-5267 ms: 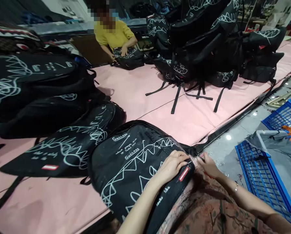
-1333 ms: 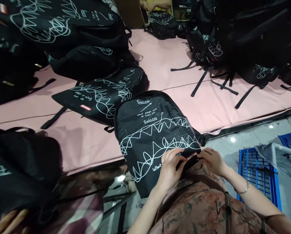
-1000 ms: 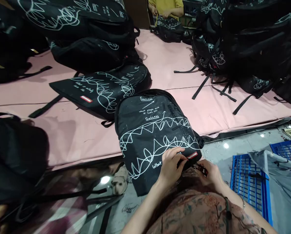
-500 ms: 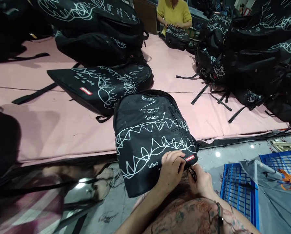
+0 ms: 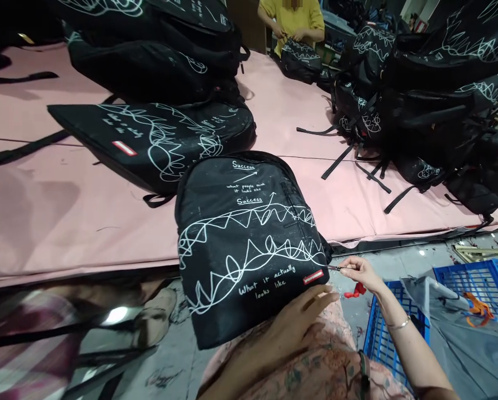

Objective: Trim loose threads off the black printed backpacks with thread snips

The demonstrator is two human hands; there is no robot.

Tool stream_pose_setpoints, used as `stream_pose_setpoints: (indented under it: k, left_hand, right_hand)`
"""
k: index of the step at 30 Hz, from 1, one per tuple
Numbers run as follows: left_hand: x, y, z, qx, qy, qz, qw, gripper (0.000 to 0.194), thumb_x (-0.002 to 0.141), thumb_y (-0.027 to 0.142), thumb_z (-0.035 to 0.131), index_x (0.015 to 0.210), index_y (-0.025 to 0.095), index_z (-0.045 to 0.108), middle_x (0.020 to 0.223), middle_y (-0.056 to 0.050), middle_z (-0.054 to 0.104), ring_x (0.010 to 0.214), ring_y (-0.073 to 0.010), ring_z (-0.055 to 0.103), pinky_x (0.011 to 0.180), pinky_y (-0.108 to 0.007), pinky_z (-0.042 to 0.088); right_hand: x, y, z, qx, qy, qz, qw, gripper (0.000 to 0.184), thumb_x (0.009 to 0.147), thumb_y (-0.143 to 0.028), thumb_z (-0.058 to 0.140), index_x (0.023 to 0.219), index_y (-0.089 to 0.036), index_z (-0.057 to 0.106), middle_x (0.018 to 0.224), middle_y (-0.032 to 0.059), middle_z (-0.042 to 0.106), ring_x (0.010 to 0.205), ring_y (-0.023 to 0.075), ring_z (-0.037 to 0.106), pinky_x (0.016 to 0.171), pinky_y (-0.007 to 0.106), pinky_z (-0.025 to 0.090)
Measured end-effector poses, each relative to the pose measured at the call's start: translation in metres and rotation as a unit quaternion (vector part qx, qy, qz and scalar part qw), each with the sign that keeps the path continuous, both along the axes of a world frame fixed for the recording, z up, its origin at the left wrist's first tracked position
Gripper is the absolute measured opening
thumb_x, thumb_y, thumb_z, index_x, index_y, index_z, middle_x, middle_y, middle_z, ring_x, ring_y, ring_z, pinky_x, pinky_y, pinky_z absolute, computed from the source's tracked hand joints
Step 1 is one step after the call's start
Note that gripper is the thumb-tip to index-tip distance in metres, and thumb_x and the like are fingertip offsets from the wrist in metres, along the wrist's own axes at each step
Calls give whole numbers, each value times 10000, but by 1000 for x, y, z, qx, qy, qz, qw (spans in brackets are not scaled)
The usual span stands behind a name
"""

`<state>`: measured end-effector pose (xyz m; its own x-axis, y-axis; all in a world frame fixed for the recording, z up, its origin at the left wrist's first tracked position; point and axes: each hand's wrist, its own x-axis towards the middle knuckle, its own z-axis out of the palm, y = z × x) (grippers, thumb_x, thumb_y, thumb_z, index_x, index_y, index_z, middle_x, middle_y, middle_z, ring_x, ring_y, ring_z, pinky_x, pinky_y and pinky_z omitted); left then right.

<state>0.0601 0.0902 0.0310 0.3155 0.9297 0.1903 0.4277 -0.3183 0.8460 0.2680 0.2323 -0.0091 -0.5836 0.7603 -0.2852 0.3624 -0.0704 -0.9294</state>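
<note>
A black backpack (image 5: 249, 233) with white scribbled lines, lettering and a small red label leans over the table's front edge, its lower end by my lap. My left hand (image 5: 303, 311) lies along the bag's bottom edge, below the label, fingers stretched out and holding nothing. Just off the bag's lower right corner, my right hand (image 5: 359, 273) pinches a slim dark tool (image 5: 334, 268) whose thin tip points at the bag; its exact kind is too small to make out. A strip of red cloth (image 5: 355, 290) hangs below that hand.
Black backpacks lie stacked on the pink-covered table (image 5: 128, 233) at left, and a second heap (image 5: 424, 105) fills the right. Across the table a person in yellow (image 5: 293, 25) handles another bag. Blue crates (image 5: 378, 339) with grey sheeting stand on the floor at right.
My right hand has moved up and right from the bag's bottom edge with the slim tool, and red cloth now shows. My left hand has slid down off the lettering, its fingers straightened.
</note>
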Motion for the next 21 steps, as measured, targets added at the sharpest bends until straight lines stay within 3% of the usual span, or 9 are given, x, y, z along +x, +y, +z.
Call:
stream_pose_setpoints:
  k: [2, 7, 13, 21]
  left_hand:
    - [2, -1, 0, -41, 0, -20, 999, 551, 761, 91, 449, 1279, 257, 362, 1264, -74, 491, 982, -151, 561, 829, -279, 474]
    - [3, -3, -4, -109, 25, -8, 994, 388, 761, 83, 404, 1048, 270, 586, 1042, -18, 639, 949, -167, 590, 845, -272, 457]
    - [6, 0, -10, -100, 4, 11, 995, 352, 778, 98, 393, 1002, 241, 624, 994, -28, 660, 917, -173, 601, 804, -265, 472]
    - [6, 0, -14, -85, -4, 21, 996, 339, 785, 69, 380, 973, 224, 616, 965, -20, 659, 891, -139, 608, 792, -212, 461]
  right_hand:
    - [0, 9, 0, -13, 3, 32, 999, 341, 666, -455, 665, 751, -129, 614, 593, -22, 538, 505, 72, 431, 488, 200, 339]
    - [-8, 22, 2, -29, 7, 105, 994, 289, 670, -387, 687, 766, -121, 624, 635, -6, 578, 547, 82, 484, 533, 210, 383]
    - [-16, 31, 1, -27, 11, 132, 991, 248, 681, -350, 688, 759, -124, 622, 701, 14, 616, 607, 100, 534, 577, 223, 409]
    - [-11, 39, -3, -39, 12, 146, 988, 265, 670, -351, 702, 753, -117, 611, 581, -35, 547, 485, 58, 448, 464, 181, 335]
